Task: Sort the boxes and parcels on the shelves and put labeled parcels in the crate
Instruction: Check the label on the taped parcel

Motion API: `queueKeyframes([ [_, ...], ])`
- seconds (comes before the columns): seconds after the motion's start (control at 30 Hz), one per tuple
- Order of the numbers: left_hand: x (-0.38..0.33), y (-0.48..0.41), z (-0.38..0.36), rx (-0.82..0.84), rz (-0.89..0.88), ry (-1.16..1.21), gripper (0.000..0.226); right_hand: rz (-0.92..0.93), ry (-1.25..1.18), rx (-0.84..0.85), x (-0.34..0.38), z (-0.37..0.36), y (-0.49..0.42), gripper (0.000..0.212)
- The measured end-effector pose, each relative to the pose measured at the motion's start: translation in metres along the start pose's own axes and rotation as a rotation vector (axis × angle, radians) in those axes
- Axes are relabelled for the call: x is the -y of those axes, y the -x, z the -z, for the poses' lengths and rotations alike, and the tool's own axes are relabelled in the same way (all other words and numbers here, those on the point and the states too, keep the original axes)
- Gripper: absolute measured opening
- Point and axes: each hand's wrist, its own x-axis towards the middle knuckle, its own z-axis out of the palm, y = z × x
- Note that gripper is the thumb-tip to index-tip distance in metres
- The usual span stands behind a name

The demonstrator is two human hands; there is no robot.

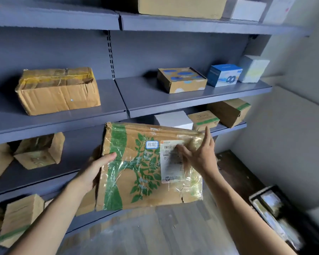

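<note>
A flat brown cardboard parcel [136, 173] with green leaf print, clear tape and a white shipping label [170, 166] is held up in front of the shelves. My left hand [95, 168] grips its left edge, thumb on the front face. My right hand [199, 155] lies on the label area near the right edge, fingers straight and spread, index finger pointing up. A dark crate [276, 216] with parcels inside stands on the floor at the lower right, blurred.
Grey metal shelves [173, 100] hold a taped brown box [58, 91], a blue-dotted box [181, 80], a blue box [224, 75], a white box [253, 69] and several brown parcels lower down. A white wall is on the right.
</note>
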Motion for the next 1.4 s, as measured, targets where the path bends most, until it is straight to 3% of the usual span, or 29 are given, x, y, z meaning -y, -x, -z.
queueKeyframes([
  [0.07, -0.002, -0.007, -0.030, 0.069, -0.016, 0.007, 0.100, -0.112, -0.100, -0.003, -0.025, 0.018, 0.004, 0.120],
  [0.3, -0.005, -0.026, -0.160, 0.227, -0.049, -0.072, 0.100, -0.315, -0.245, -0.162, -0.129, 0.112, 0.014, 0.120],
  [0.47, -0.006, -0.034, -0.285, 0.342, -0.065, -0.161, 0.081, -0.482, -0.337, -0.237, -0.219, 0.185, 0.013, 0.092],
  [0.63, 0.011, -0.044, -0.409, 0.413, -0.133, -0.268, 0.097, -0.567, -0.365, -0.399, -0.304, 0.254, 0.019, 0.074],
  [0.93, 0.046, -0.083, -0.598, 0.501, -0.141, -0.541, 0.030, -0.794, -0.360, -0.566, -0.433, 0.319, 0.017, 0.062],
  [1.13, 0.078, -0.133, -0.744, 0.643, -0.232, -0.631, 0.043, -1.007, -0.346, -0.656, -0.534, 0.348, -0.011, 0.075],
  [1.4, 0.170, -0.230, -0.930, 0.781, -0.060, -0.884, 0.061, -1.213, -0.251, -0.689, -0.705, 0.351, -0.060, 0.072],
])
